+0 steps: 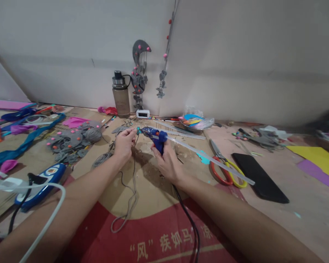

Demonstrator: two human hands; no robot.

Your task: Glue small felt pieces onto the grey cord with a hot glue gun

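Pale wall panels (71, 54) stand behind a cluttered worktop, where a flattened cardboard sheet (150, 201) lies under the hands, probably to keep drips off the surface. Over its middle, the left hand (124, 144) has thumb and fingertips together, apparently clamped on a small green piece (138, 130); grey cord (134, 190) trails below, its slack looped loosely on the cardboard. Pinching by the edge seems meant to keep skin clear of the heat. The right hand (167, 160) is wrapped around the handle of a blue glue gun (158, 136), nozzle pointing left at the piece; whether they touch I cannot tell. A long clear glue stick (205, 151) juts from the gun's rear, passing over the scissors (219, 154) and towards the black phone (259, 177), likely because little of it is used. The black power cable (190, 215) drops towards the wearer, out of the left hand's way. A grey moon-shaped hanging (139, 78) dangles against the wall beside a bottle (121, 101), off the crowded worktop
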